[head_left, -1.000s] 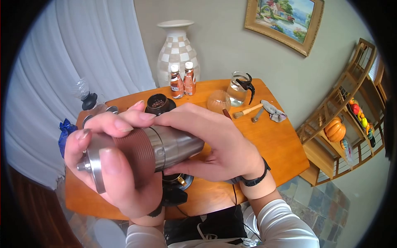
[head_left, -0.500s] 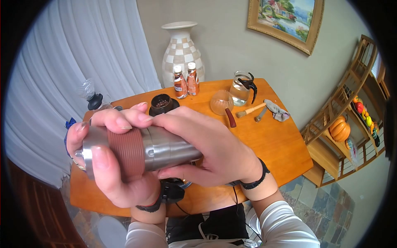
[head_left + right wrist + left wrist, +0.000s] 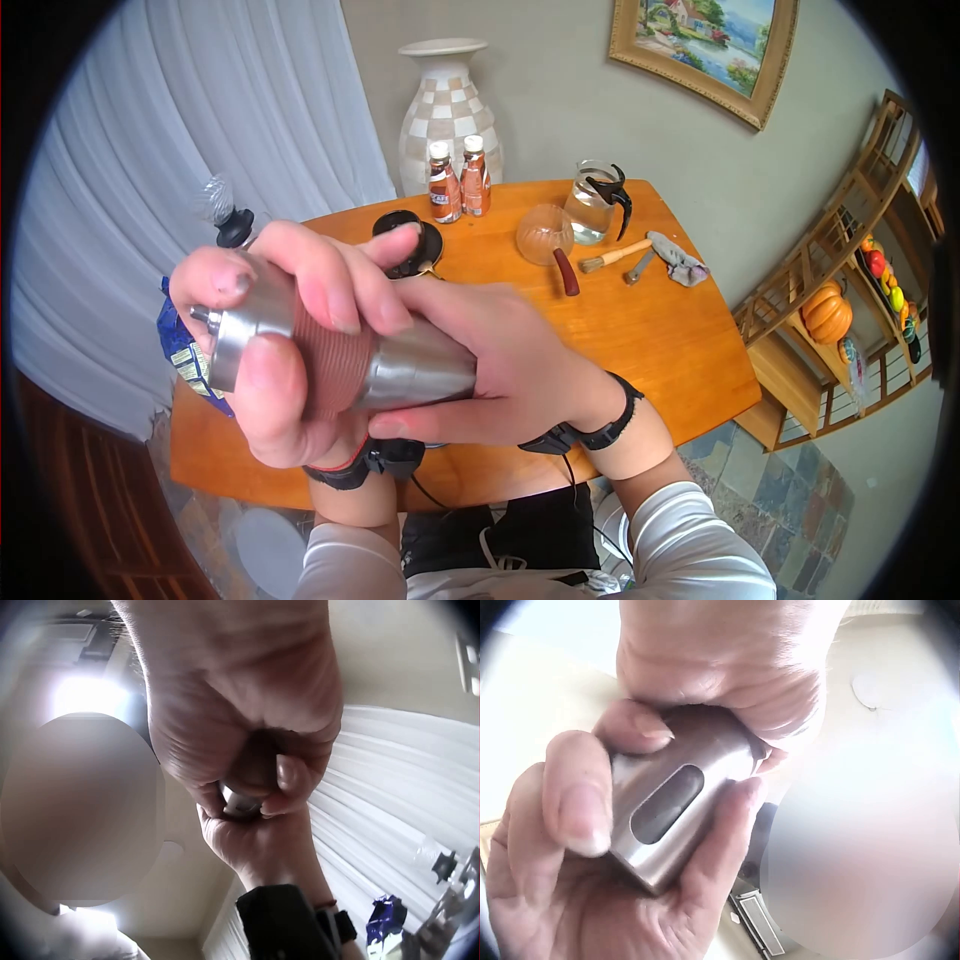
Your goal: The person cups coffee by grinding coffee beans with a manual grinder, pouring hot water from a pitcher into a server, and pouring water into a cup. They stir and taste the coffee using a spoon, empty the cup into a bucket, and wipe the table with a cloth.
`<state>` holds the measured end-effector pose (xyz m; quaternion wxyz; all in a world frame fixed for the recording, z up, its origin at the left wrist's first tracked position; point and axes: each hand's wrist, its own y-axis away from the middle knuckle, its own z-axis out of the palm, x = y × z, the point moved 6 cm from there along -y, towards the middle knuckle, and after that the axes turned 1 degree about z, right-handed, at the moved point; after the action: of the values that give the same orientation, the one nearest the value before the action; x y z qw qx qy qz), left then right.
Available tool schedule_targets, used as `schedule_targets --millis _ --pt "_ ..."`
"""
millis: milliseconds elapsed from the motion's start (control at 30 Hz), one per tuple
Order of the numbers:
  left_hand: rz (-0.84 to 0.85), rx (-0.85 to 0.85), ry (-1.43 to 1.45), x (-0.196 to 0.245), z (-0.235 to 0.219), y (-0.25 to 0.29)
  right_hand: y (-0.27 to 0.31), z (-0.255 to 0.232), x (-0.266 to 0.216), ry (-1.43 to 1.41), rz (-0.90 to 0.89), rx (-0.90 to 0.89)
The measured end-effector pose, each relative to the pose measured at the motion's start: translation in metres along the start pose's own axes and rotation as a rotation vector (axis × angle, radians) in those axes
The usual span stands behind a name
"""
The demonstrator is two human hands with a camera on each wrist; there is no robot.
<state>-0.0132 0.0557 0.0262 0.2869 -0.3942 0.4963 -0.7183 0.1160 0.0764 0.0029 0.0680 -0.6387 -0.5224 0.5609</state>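
The steel grinder (image 3: 350, 355) is being held in the air above the wooden table (image 3: 650, 340), tipped slightly; the left hand (image 3: 285, 330) is wrapping the ribbed upper end (fingers now curled further over it than a second ago), suggesting twisting, while the right hand (image 3: 500, 365) is clasping the smooth body.

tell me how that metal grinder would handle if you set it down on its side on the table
The grinder is a smooth steel cylinder, so on its side it would probably roll across the table. It looks rigid and likely heavy for its size. The ribbed reddish band under the left hand should aid grip; the polished end in the right hand may be slippery.
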Motion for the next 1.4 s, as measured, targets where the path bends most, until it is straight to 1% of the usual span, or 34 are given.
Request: schedule_targets --millis 67,100,167,200,233,300,333,367,400,433,500,567,600,633,667,700,767,800,833,900,933,967,1000,1033,1100,1133,1167,1200,1233,1267,1300,1333,1367,1400 --pt "-0.013 -0.144 0.074 0.0 0.003 -0.002 0.001 0.006 0.006 -0.169 0.036 -0.034" --pt "-0.014 -0.142 0.074 -0.001 0.007 0.0 0.001 0.006 0.009 -0.17 0.038 -0.034" --pt "-0.115 0.205 -0.047 -0.007 0.003 0.002 -0.002 0.001 0.018 -0.191 0.064 -0.015" --pt "-0.223 0.377 -0.102 -0.009 -0.004 -0.001 -0.005 -0.003 0.017 -0.117 0.115 0.016" --pt "-0.274 0.552 -0.284 -0.008 -0.006 -0.004 -0.007 -0.002 0.021 -0.113 0.12 0.009" --pt "-0.273 0.628 -0.417 -0.013 -0.009 -0.004 -0.006 -0.012 0.024 0.423 0.003 0.284" --pt "-0.276 0.628 -0.413 -0.017 -0.008 -0.002 -0.005 -0.009 0.027 0.468 0.071 0.322" --pt "-0.273 0.604 -0.521 -0.017 -0.007 -0.002 -0.004 -0.005 0.026 0.469 0.075 0.324" --pt "-0.274 0.578 -0.629 -0.018 -0.006 0.0 -0.002 -0.002 0.027 0.474 0.125 0.328" --pt "-0.28 0.579 -0.629 -0.022 -0.01 0.003 0.0 -0.001 0.029 0.478 0.173 0.329" --pt "-0.118 0.439 -0.343 -0.024 -0.011 0.001 0.001 -0.004 0.025 0.49 0.153 0.35" --pt "-0.092 0.395 -0.344 -0.02 -0.007 0.001 -0.001 -0.006 0.02 0.4 0.232 0.228" --pt "-0.089 0.335 -0.294 -0.018 -0.003 0.001 0.0 -0.01 0.015 0.4 0.236 0.231" --pt "-0.087 0.276 -0.243 -0.015 0.003 0.0 0.0 -0.009 0.014 0.281 0.289 0.152" --pt "-0.112 0.273 -0.252 -0.013 0.004 0.0 0.001 -0.007 0.015 0.162 0.342 0.077" --pt "-0.119 0.27 -0.244 -0.009 0.006 0.001 0.002 -0.008 0.017 0.165 0.348 0.085" --pt "-0.197 0.104 -0.24 -0.006 0.015 0.002 0.001 0.002 0.017 -0.069 0.206 -0.024" --pt "-0.21 -0.047 -0.116 -0.005 0.019 0.002 0.005 0.007 0.017 -0.23 0.207 -0.114" --pt "-0.192 -0.161 -0.116 0.001 0.023 0.0 0.007 0.007 0.019 -0.225 0.213 -0.106" --pt "-0.188 -0.179 -0.091 0.001 0.027 0.001 0.008 0.014 0.019 -0.355 0.228 -0.253" --pt "-0.19 -0.178 -0.078 -0.002 0.025 0.0 0.008 0.01 0.021 -0.259 0.254 -0.242" --pt "-0.196 -0.198 -0.133 -0.007 0.021 -0.002 0.006 0.009 0.023 -0.251 0.262 -0.237" --pt "-0.202 -0.219 -0.183 -0.013 0.016 -0.004 0.002 0.007 0.027 -0.307 0.243 -0.172" --pt "-0.148 -0.231 -0.15 -0.017 0.013 -0.003 0.001 0.003 0.029 -0.358 0.224 -0.106" --pt "-0.164 0.073 -0.25 -0.018 0.004 -0.005 0.0 -0.005 0.023 -0.269 0.208 -0.071" --pt "-0.193 0.171 -0.343 -0.014 0.006 -0.005 -0.001 -0.01 0.019 -0.164 0.275 -0.046" --pt "-0.303 0.379 -0.402 -0.01 0.012 -0.005 0.0 -0.015 0.017 -0.061 0.343 -0.022" --pt "-0.328 0.399 -0.394 -0.015 0.014 -0.005 0.002 -0.021 0.016 0.086 0.299 0.139" --pt "-0.357 0.419 -0.385 -0.019 0.015 -0.003 0.005 -0.017 0.017 0.096 0.308 0.147" --pt "-0.365 0.418 -0.369 -0.023 0.017 -0.001 0.008 -0.018 0.016 0.146 0.308 0.204" --pt "-0.379 0.434 -0.464 -0.026 0.017 0.004 0.013 -0.02 0.014 0.198 0.306 0.26" --pt "-0.395 0.449 -0.557 -0.03 0.017 0.008 0.019 -0.02 0.013 0.181 0.358 0.232" --pt "-0.409 0.442 -0.536 -0.035 0.02 0.012 0.026 -0.024 0.008 0.193 0.375 0.247" --pt "-0.358 0.34 -0.447 -0.039 0.03 0.014 0.035 -0.026 0.004 0.165 0.41 0.211"
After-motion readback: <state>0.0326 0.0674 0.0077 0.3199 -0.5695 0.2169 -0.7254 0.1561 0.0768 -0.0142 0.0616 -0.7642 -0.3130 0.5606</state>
